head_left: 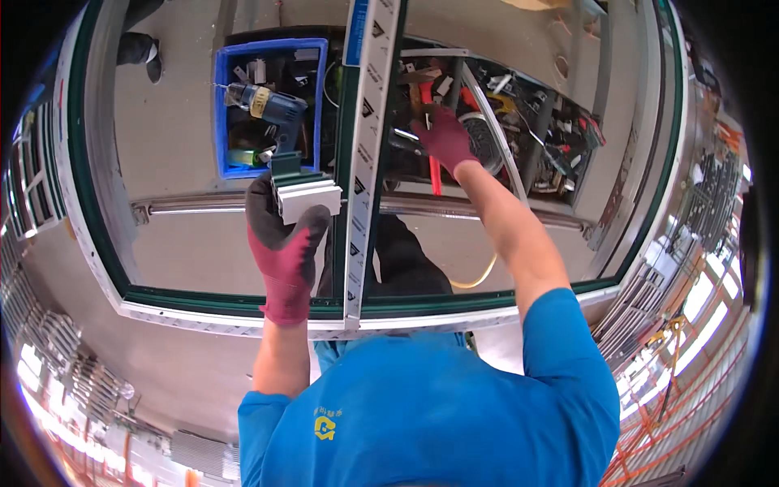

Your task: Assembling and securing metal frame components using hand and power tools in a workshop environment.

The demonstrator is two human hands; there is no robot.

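Note:
My left hand, in a maroon glove with dark fingers, is closed around a short cut piece of window-frame profile, white with a dark green part on top. It is held up left of the frame's middle bar. On the other side of that bar, my right hand, gloved alike, reaches down through the frame into a tool tray. Its fingers are curled beside a wooden handle and red-handled tools. The dark fingertips hide what they grip, if anything.
A large green-and-white window frame surrounds both arms. Beneath its left opening, a blue crate holds a cordless drill and small parts. A metal rail crosses below. A light strip slants over the tool tray. Profile racks stand beyond.

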